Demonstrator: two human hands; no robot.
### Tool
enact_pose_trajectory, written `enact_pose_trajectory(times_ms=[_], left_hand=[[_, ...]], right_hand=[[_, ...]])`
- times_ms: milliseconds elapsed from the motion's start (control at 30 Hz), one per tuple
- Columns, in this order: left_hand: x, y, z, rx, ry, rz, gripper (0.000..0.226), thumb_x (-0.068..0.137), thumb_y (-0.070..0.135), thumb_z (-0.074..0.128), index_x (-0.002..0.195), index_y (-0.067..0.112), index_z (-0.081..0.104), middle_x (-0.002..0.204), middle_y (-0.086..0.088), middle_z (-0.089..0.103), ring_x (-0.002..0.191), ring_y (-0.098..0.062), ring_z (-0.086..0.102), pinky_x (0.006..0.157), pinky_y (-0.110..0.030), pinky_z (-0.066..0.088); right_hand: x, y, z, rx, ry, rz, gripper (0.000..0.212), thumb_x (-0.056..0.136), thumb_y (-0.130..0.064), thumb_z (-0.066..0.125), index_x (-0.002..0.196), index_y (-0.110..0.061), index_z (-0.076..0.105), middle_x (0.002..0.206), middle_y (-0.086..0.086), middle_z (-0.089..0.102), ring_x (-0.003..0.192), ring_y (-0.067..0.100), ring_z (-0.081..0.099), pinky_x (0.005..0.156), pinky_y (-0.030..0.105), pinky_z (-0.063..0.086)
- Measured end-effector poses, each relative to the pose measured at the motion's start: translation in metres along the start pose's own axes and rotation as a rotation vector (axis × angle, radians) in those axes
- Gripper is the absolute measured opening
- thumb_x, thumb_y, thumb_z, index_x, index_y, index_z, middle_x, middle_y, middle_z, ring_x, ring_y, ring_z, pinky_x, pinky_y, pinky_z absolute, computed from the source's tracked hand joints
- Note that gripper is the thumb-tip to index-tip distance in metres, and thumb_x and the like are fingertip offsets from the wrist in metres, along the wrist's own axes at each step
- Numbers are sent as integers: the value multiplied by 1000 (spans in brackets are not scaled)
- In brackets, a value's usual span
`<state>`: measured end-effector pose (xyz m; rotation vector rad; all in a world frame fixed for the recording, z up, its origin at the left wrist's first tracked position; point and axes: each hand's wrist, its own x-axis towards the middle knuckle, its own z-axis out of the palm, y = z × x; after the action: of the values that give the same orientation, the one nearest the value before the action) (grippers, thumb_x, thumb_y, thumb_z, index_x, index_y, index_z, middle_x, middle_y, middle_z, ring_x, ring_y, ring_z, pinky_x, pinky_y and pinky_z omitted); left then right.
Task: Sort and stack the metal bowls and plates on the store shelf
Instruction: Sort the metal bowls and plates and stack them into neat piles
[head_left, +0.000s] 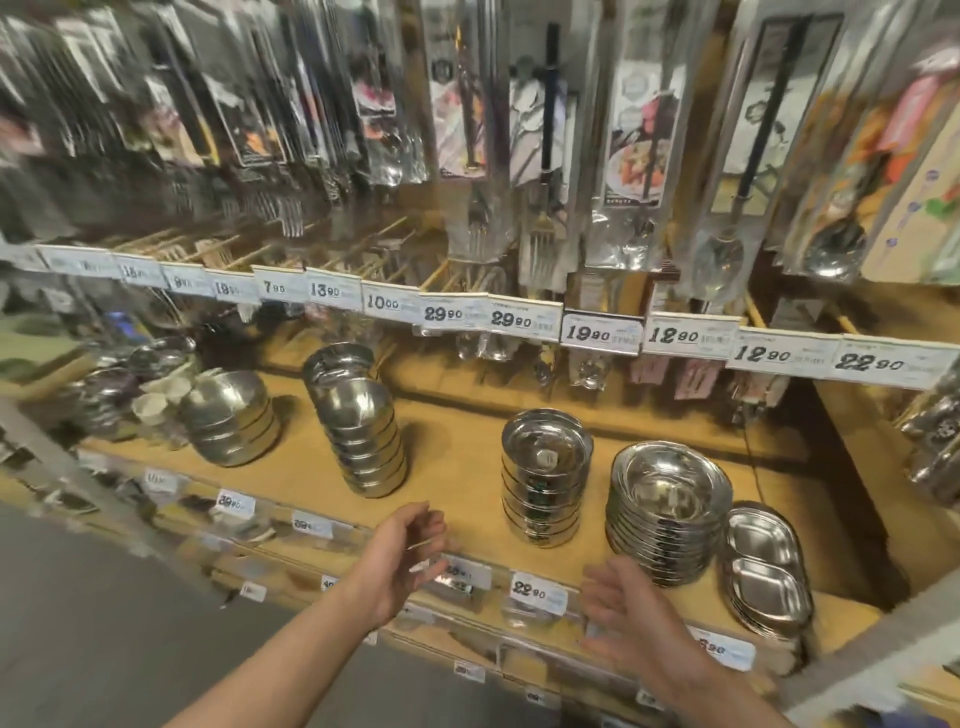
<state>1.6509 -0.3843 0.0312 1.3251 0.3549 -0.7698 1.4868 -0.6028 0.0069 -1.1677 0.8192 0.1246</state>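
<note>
Two bare hands, left hand (400, 558) and right hand (631, 613), hover loosely spread, holding nothing; we risk toppling the leaning stack of round steel bowls (363, 431) mid-shelf if nudged.

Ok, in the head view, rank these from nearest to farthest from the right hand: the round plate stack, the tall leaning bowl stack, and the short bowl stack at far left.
From the right hand:
1. Round plate stack, just above it, to the right.
2. Tall leaning bowl stack, mid-shelf, to the left.
3. Short bowl stack, far left.
</note>
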Motion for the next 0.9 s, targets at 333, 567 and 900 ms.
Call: enact_pose_trajectory(times_ms=[333,567,900], left_hand=[[18,46,-123,-59,48,20,22,98,29,56,101,10,67,99,-6,67,91,-20,62,79,-37,54],[60,92,-201,0,21,21,24,99,28,55,102,9,69,98,-7,69,92,-22,62,85,-41,52],[90,91,-183,62,-85,-71,24,100,25,53,109,7,66,98,-9,68,90,-22,62,78,-38,54]], right_hand=[[32,2,119,39,-14,81,46,106,-46,37,124,-8,56,130,17,57,122,36,54,93,53,52],[57,19,184,204,90,78,44,104,-42,43,123,-7,61,113,14,64,99,29,61,52,34,57],[62,26,169,273,278,67,47,103,-43,40,117,-6,66,101,14,68,96,28,65,83,49,58]])
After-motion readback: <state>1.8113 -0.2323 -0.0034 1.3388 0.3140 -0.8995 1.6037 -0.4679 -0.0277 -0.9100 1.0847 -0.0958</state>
